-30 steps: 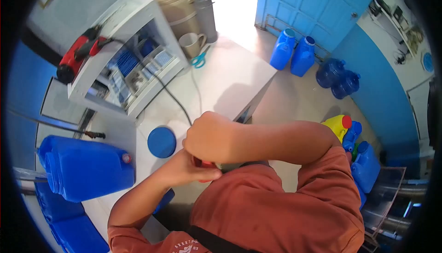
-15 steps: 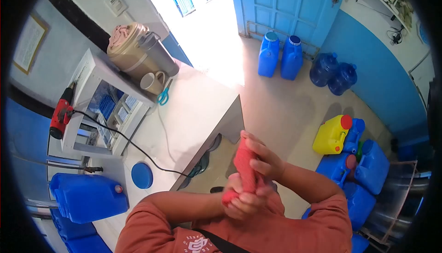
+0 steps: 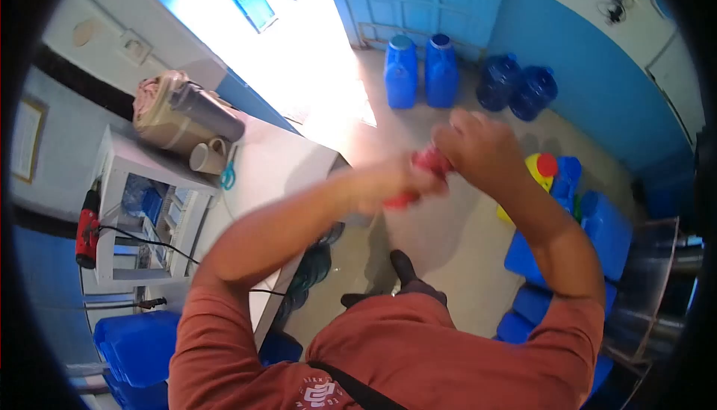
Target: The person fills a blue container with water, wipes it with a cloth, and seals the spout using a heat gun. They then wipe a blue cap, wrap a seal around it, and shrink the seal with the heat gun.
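A red cloth (image 3: 432, 160) is stretched and bunched between my two hands, held out in front of my body above the floor. My left hand (image 3: 396, 184) is wrapped round its lower part, blurred by motion, with a bit of red showing below the fingers. The upper end sits in the closed fingers of my right hand (image 3: 478, 145), a little higher and to the right. Both forearms reach forward, and the hands are close together.
A white counter (image 3: 272, 163) at the left bears a beige cooler (image 3: 168, 122), a mug (image 3: 208, 157) and teal scissors (image 3: 228, 176). A red heat gun (image 3: 87, 231) hangs at far left. Blue jugs (image 3: 402, 74) stand by the door; more containers (image 3: 605, 231) are at right.
Both hands have risen and moved forward, away from my body, with the red cloth. The cloth is now bunched up between them instead of hanging upright. The view has shifted and tilted.
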A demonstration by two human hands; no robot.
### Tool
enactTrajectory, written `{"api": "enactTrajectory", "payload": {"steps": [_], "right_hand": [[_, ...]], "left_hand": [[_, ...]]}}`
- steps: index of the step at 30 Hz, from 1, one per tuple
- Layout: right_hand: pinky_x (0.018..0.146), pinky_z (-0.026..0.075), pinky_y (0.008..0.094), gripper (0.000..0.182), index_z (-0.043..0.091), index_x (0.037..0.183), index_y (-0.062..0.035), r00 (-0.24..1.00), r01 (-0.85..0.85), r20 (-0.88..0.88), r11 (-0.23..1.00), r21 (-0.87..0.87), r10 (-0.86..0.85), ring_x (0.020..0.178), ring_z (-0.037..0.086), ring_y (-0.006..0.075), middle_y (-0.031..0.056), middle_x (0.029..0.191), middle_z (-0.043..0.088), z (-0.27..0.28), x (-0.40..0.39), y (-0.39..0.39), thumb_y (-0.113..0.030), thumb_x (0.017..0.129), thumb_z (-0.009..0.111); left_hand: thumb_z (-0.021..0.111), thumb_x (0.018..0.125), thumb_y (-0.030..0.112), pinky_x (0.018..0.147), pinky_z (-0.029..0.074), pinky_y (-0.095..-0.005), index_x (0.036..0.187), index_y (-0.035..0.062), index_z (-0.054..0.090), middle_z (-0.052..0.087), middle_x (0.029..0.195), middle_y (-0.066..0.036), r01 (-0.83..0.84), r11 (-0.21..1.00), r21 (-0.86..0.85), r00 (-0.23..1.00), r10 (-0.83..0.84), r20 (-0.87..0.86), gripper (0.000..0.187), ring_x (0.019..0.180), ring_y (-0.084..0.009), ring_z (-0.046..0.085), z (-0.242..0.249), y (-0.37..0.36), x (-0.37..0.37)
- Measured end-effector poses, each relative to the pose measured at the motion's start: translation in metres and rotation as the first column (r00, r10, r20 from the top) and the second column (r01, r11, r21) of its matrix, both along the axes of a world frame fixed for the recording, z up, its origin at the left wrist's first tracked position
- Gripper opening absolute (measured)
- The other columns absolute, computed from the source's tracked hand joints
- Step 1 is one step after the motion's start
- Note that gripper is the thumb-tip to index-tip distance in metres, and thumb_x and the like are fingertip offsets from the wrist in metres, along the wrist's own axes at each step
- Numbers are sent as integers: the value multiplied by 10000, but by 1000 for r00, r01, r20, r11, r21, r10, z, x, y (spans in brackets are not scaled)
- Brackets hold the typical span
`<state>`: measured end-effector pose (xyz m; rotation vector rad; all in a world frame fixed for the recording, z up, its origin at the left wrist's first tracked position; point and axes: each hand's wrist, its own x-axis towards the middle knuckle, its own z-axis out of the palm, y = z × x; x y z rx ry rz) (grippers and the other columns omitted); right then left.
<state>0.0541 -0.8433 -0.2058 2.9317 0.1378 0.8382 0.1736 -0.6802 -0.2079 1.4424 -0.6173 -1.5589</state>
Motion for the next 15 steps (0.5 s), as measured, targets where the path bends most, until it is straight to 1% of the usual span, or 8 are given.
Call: {"api": "enactTrajectory", "payload": {"steps": [2, 5, 6, 7, 9, 11, 13, 15], "right_hand": [[608, 544, 424, 72, 623, 883, -164, 972, 134, -211, 982, 131, -105, 733, 680, 291, 83, 800, 616, -30, 14, -14, -172, 814, 645], [684, 559, 453, 97, 640, 908, -119, 894, 290, -405, 938, 192, -193, 834, 700, 337, 127, 866, 683, -51, 30, -20, -140, 815, 652], [694, 546, 468, 107, 640, 884, -105, 858, 355, -475, 895, 269, -197, 849, 690, 355, 143, 868, 692, -59, 34, -22, -126, 783, 668], [705, 533, 482, 120, 641, 860, -92, 819, 420, -540, 842, 338, -192, 865, 680, 374, 160, 870, 702, -67, 40, -27, -112, 750, 684], [732, 548, 469, 166, 676, 920, -94, 830, 395, -544, 815, 423, -120, 883, 689, 367, 169, 897, 710, -92, 49, -41, -133, 759, 685], [759, 562, 455, 223, 712, 981, -96, 836, 375, -546, 776, 508, -46, 900, 699, 360, 177, 924, 718, -111, 57, -58, -154, 767, 686], [779, 557, 440, 250, 724, 978, -99, 743, 332, -619, 662, 672, 256, 886, 698, 350, 176, 895, 714, -123, 63, -75, -146, 733, 718], [806, 551, 444, 339, 683, 1058, -98, 792, 312, -574, 669, 675, 209, 922, 685, 350, 171, 955, 703, -127, 61, -82, -150, 728, 740]], "left_hand": [[706, 828, 235, 629, 513, -325, 938, 34, 634, 635, 791, -61, 126, 982, 142, 826, -183, 533, 241, 677, -158, 621, -7, -33, 16], [646, 852, 307, 751, 546, -429, 981, 33, 654, 720, 902, -169, 205, 961, 184, 142, -215, 966, 303, 838, -282, 713, -46, -60, 31], [617, 876, 323, 765, 540, -491, 1041, 56, 645, 714, 956, -195, 235, 941, 244, 111, -275, 955, 316, 871, -361, 700, -36, -62, 30], [617, 876, 323, 765, 540, -491, 1041, 56, 645, 714, 956, -195, 240, 939, 248, 118, -281, 952, 316, 871, -361, 700, -40, -66, 31], [588, 906, 282, 746, 549, -485, 1105, 78, 605, 709, 890, -175, 192, 939, 287, -75, -277, 958, 285, 863, -339, 706, -50, -72, 31], [563, 927, 228, 725, 549, -494, 1203, 110, 565, 693, 946, -163, 221, 916, 336, -85, -325, 942, 300, 861, -338, 705, -59, -74, 32], [574, 920, 208, 667, 556, -481, 1287, 162, 531, 664, 1035, -175, 357, 925, 130, -261, -35, 965, 373, 857, -347, 702, -73, -69, 31], [572, 923, 199, 663, 557, -468, 1353, 183, 457, 635, 1071, -155, 433, 896, 100, -259, 17, 966, 446, 814, -346, 693, -80, -68, 33]]}}
